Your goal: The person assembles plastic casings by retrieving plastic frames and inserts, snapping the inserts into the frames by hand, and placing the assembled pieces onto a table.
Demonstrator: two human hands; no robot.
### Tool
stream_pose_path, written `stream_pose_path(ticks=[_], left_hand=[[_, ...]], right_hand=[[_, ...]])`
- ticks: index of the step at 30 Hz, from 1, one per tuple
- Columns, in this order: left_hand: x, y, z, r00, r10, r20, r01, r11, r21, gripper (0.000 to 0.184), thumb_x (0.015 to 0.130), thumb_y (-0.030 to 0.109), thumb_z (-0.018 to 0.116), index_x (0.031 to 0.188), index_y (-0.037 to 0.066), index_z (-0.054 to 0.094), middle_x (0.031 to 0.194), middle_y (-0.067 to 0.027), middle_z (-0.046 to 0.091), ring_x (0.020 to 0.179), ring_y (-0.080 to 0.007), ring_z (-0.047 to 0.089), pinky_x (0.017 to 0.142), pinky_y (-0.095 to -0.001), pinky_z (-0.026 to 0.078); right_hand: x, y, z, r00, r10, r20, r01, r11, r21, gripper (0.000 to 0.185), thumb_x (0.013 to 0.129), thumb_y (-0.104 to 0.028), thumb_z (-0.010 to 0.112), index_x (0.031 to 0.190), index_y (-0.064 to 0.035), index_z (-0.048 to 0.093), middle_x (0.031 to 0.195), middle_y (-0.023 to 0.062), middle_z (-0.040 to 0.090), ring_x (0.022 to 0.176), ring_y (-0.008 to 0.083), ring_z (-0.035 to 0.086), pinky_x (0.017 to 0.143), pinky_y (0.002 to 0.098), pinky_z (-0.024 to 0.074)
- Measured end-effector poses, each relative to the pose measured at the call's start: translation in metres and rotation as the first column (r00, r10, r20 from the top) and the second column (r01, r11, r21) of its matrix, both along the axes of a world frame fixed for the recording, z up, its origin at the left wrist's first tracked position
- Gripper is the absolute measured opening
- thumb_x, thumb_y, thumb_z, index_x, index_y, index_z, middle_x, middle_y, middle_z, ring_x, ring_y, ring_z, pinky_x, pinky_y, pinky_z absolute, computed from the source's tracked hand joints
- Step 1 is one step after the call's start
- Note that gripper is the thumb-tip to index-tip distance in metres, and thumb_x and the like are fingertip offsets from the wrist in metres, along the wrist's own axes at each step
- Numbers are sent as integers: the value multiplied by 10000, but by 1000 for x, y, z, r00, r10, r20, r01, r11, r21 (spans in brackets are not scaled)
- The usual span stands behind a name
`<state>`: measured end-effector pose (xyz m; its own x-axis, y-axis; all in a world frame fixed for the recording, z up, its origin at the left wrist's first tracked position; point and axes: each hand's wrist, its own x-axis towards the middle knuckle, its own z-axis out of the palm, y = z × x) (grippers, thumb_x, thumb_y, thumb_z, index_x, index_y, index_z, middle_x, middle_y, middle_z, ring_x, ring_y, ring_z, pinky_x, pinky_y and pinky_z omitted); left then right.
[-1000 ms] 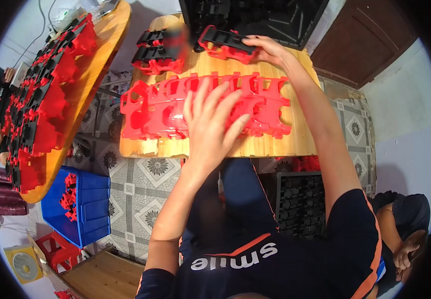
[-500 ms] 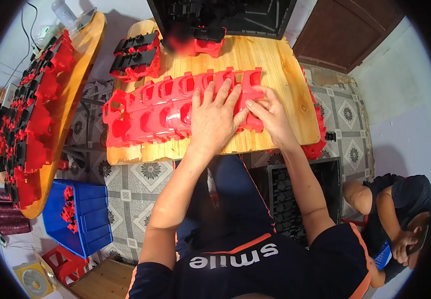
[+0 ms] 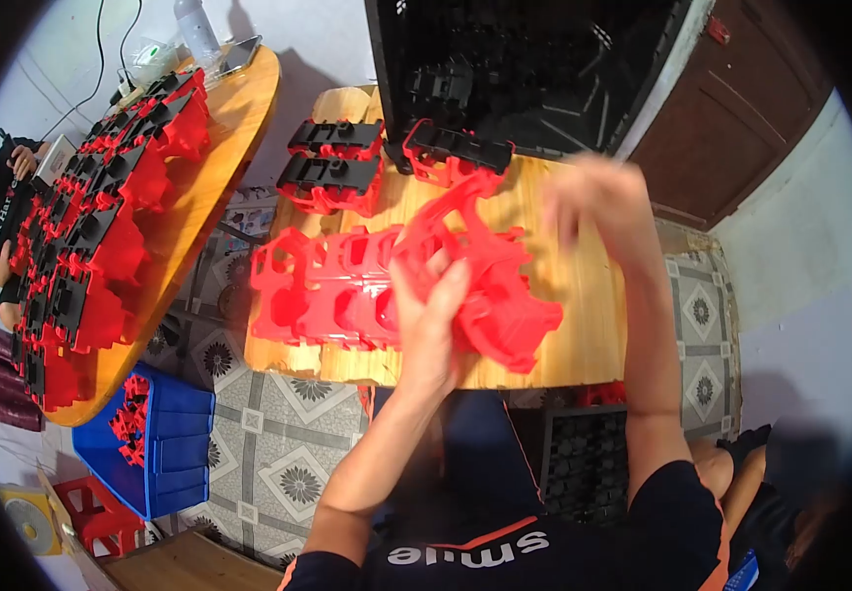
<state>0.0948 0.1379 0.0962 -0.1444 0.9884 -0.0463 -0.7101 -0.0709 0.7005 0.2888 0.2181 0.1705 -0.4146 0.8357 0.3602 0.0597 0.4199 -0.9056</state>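
Note:
Several red plastic frames (image 3: 332, 305) lie in a row on the wooden table (image 3: 593, 345). My left hand (image 3: 433, 305) grips a red frame (image 3: 505, 310) at the right end of the row, and this piece is tilted out of line with the others. My right hand (image 3: 593, 197) is raised over the table's right side, blurred, apart from the red pieces; its fingers are smeared. Behind the row, red frames with black tops (image 3: 330, 172) stand at the back left, and another black-topped one (image 3: 460, 148) is beside the black crate.
A large black crate (image 3: 524, 89) stands behind the table. Another table (image 3: 249, 128) at the left bears many red and black assemblies. A blue bin (image 3: 175, 443) holds red parts. Below right is a black tray (image 3: 584, 458). People are at the far left and lower right.
My left hand has taken hold of the rightmost red frame, which is now tilted. My right hand came from the back assembly to the row, then moved up and right away from it.

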Motion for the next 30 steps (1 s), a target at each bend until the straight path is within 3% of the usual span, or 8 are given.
stream_pose_path(ticks=[5,10,13,14,15,19,26,30], left_hand=[[-34,-5,-21,998,1,65,2,999,-53,457,895,315,652,1255,75,502,1176,-67,608,1148,-179,549,971,-396,475],[-36,-12,-17,1000,1,19,0,1000,-15,364,925,407,610,1070,75,587,1222,-69,597,1144,-199,557,992,-402,466],[-41,-26,-12,999,17,28,-17,1000,-7,381,926,436,605,1074,86,587,1225,-65,592,1148,-216,555,998,-407,464],[-48,-32,-15,996,-32,87,35,999,-30,571,918,312,646,1375,82,391,1261,-61,562,1165,-212,541,993,-404,469],[-52,-41,-16,994,-49,94,50,999,-15,579,920,338,643,1379,83,397,1276,-67,563,1154,-211,552,977,-396,480],[-62,-71,-28,985,-131,115,129,991,23,562,953,404,578,1390,90,415,1336,-118,541,1201,-246,554,983,-422,499],[-49,-102,-39,970,-189,152,201,977,-65,540,956,424,570,1391,143,418,1361,-134,516,1253,-309,516,1028,-479,467],[-46,-113,-39,980,-174,100,183,978,-97,548,952,440,574,1385,136,432,1334,-130,534,1238,-305,529,1022,-479,468]], right_hand=[[-40,233,-53,730,-643,231,651,757,49,362,824,-308,726,927,35,678,778,99,684,620,149,650,502,270,507],[-79,298,-75,773,-631,55,631,759,-161,187,809,-162,737,746,-6,655,614,58,610,462,137,550,413,279,443],[-53,232,-38,757,-647,-95,648,723,238,253,816,-151,711,629,-53,573,570,13,587,509,115,616,441,265,461],[-38,198,-28,680,-726,-101,693,592,410,224,825,-200,727,721,-33,621,576,49,596,531,125,629,486,276,475],[-16,161,-27,568,-810,-144,588,277,760,194,828,-197,730,819,-21,648,641,104,606,579,183,642,547,296,482],[51,15,-81,382,-919,99,51,128,990,104,773,-107,651,876,-111,637,728,50,497,622,221,573,531,335,466],[78,-104,-140,229,-853,470,-191,434,881,115,775,-171,666,822,-92,596,771,12,526,699,178,577,596,301,454],[96,-87,-123,440,-731,521,68,605,793,241,850,-271,684,1001,-84,669,990,63,633,862,242,626,739,356,497]])
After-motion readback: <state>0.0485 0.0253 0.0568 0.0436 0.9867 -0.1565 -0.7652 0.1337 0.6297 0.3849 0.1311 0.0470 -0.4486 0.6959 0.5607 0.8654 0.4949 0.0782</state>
